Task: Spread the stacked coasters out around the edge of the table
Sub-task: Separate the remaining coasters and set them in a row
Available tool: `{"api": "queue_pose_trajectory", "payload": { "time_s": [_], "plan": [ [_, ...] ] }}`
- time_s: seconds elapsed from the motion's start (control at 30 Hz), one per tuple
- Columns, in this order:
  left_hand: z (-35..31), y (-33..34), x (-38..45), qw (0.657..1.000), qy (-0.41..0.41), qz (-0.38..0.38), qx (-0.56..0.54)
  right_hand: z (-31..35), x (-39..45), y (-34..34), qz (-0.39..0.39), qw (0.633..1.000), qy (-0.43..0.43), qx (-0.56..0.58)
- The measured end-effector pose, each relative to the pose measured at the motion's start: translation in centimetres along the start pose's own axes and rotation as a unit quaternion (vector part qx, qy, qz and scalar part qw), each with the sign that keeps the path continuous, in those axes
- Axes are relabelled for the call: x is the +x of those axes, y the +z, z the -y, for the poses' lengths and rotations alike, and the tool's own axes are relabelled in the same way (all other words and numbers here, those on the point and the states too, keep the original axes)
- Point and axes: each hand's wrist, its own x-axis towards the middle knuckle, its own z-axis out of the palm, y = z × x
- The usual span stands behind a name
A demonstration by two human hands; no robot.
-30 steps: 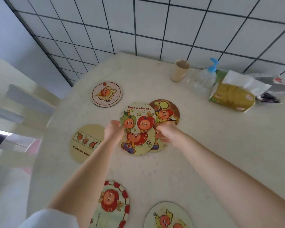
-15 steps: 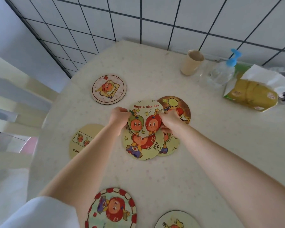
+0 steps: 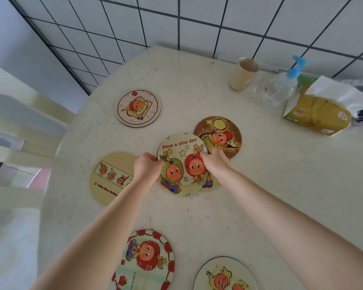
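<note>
Both hands, left and right, are pinching top coaster with fingers clamped on its edges; cup is standing on worktop, contents unclear.

The top coaster of the middle pile read "Have a nice day" in red letters. The pale yellow coaster to its left bore dark print beginning "Little Stars", the rest hidden.

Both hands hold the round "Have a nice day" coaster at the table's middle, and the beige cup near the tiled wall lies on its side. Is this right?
Not quite. In the head view the beige cup stands upright near the tiled wall. The rest holds: left hand and right hand hold the round "Have a nice day" coaster.
</note>
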Motion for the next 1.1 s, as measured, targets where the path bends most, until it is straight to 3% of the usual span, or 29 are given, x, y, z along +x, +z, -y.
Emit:
{"api": "queue_pose_trajectory", "payload": {
  "time_s": [0.27,0.4,0.63,0.9,1.1],
  "plan": [
    [-0.3,0.6,-1.0,0.997,-0.05,-0.027,-0.06,0.0,-0.4,-0.5,0.025,0.998,0.014,0.058],
    [-0.5,0.1,-1.4,0.986,-0.083,0.005,-0.142,0.2,-1.0,-0.6,0.027,0.997,0.01,0.066],
    [1.1,0.2,-3.1,0.978,-0.086,0.029,-0.187,-1.2,-2.5,-1.6,0.034,0.995,-0.012,0.094],
    [3.1,2.9,-9.0,0.974,-0.076,0.034,-0.208,-6.0,-6.0,-4.6,0.066,0.989,-0.038,0.126],
    [7.1,8.8,-18.3,0.962,-0.096,0.019,-0.256,-13.1,-10.3,-8.5,0.077,0.991,-0.049,0.096]
  ]
}}
